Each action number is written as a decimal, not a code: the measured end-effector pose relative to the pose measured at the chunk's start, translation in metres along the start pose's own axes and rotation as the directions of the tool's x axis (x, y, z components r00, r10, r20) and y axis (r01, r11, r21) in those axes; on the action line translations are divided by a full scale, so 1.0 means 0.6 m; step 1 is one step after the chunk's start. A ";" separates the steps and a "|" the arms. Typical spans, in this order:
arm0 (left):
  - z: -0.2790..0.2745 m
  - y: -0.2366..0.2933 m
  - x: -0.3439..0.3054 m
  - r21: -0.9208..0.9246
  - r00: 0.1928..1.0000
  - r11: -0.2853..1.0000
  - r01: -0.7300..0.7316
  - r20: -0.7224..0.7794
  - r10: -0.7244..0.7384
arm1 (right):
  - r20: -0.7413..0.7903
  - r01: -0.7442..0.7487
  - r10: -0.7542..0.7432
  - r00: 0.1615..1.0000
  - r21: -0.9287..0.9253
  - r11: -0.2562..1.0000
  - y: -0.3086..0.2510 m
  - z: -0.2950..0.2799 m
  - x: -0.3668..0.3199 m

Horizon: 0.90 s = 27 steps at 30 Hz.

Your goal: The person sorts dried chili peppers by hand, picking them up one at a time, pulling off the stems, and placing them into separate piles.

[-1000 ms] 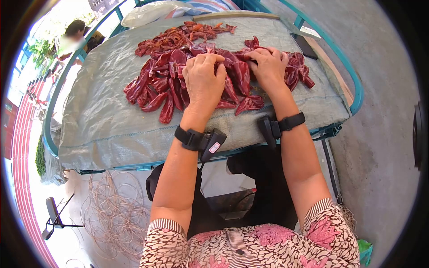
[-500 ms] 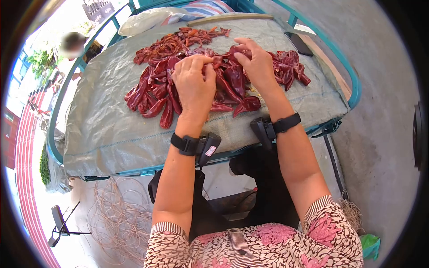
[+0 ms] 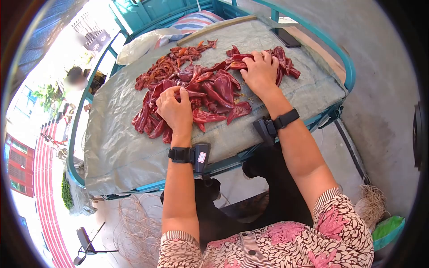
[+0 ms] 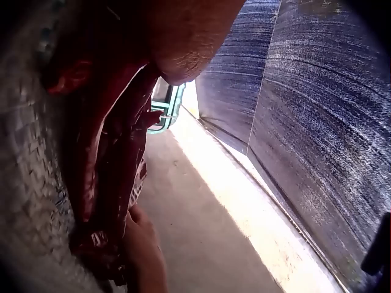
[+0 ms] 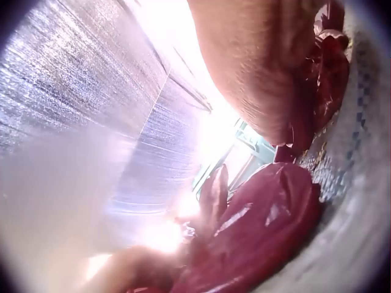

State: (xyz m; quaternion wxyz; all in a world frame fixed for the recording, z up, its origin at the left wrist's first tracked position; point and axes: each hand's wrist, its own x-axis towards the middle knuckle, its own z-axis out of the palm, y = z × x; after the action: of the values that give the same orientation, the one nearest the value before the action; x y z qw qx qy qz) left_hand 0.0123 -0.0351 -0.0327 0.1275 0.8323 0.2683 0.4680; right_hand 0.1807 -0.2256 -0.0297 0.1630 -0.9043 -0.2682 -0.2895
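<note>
A heap of dried red chili peppers (image 3: 219,87), dark and glossy, spreads over a grey-green woven sheet (image 3: 120,152). At the heap's near left side is my left hand (image 3: 175,110), its fingers curled over a pepper and its thumb toward the middle. Long wrinkled peppers (image 4: 98,146) lie below that hand in the left wrist view. My right hand (image 3: 261,76) grips peppers at the right end, fingers bent over them and fingertips partly hidden. A broad shiny pepper (image 5: 263,220) fills the near part of the right wrist view.
Behind the heap lies a pile of smaller, orange-red pepper pieces (image 3: 170,64). A phone (image 3: 285,37) rests at the back right. Teal rails (image 3: 347,67) border the cart bed. A pale sack (image 3: 143,44) lies at the back left, and loose cord (image 3: 138,228) on the floor.
My hands have moved apart: the left came down to the near left of the heap, the right went over to the peppers at the right. The head view has turned.
</note>
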 end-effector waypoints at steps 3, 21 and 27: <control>-0.001 0.005 0.000 0.016 0.999 0.999 0.039 0.020 -0.039 | 0.047 0.025 -0.025 0.999 0.007 1.000 0.002 -0.004 -0.003; 0.009 -0.001 0.002 0.114 0.997 0.992 0.046 0.059 -0.053 | -0.376 0.289 -0.158 0.913 0.324 0.901 0.005 0.008 -0.001; 0.011 -0.004 0.001 0.118 0.997 0.993 0.032 0.061 -0.039 | -0.050 0.090 -0.083 0.995 0.166 0.982 0.027 -0.049 -0.025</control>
State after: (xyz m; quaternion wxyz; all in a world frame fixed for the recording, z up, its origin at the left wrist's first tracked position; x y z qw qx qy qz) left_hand 0.0176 -0.0324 -0.0369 0.0952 0.8478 0.3058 0.4227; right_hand 0.1669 -0.2577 -0.0182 0.2316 -0.8684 -0.3270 -0.2921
